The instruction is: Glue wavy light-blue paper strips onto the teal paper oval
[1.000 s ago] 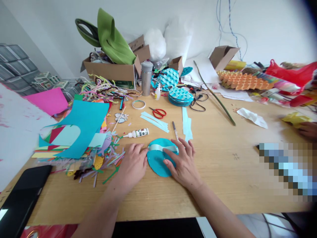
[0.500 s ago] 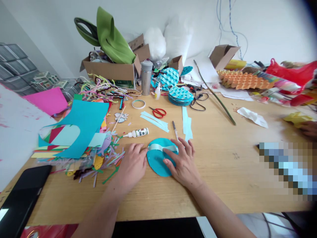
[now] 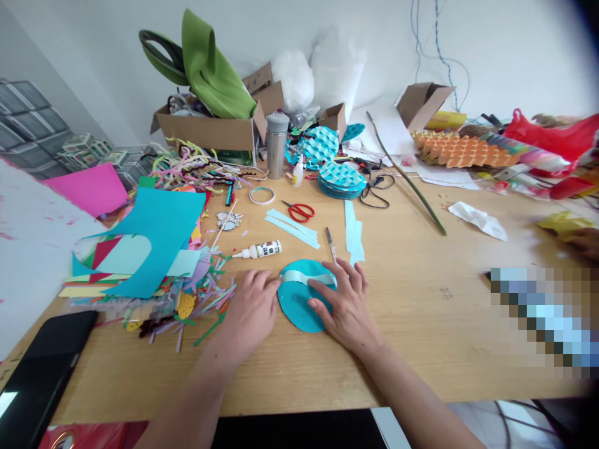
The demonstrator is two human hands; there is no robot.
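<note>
A round turquoise paper disc (image 3: 304,310) lies flat on the table in front of me. Across its upper half runs a pale blue paper strip (image 3: 296,277), bowed up from the disc at its left part. My left hand (image 3: 255,304) is at the disc's left edge, fingers bent and close together, their tips at the strip's left end. With fingers spread, my right hand (image 3: 346,302) rests over the disc's right side, its index fingertip on the strip. The strip's right end is partly hidden behind the fingers. Just above lie a pen (image 3: 331,243) and a white glue bottle (image 3: 262,249).
Beyond are cut pale strips (image 3: 292,229), red-handled scissors (image 3: 301,212), a tape roll (image 3: 261,196) and a stack of patterned turquoise discs (image 3: 341,181). Paper scraps and turquoise sheets (image 3: 159,231) crowd the left, near a black phone (image 3: 47,368). Another person's hand (image 3: 587,243) shows at far right.
The strip's left part bows up slightly more than before. Both hands stay in nearly the same place.
</note>
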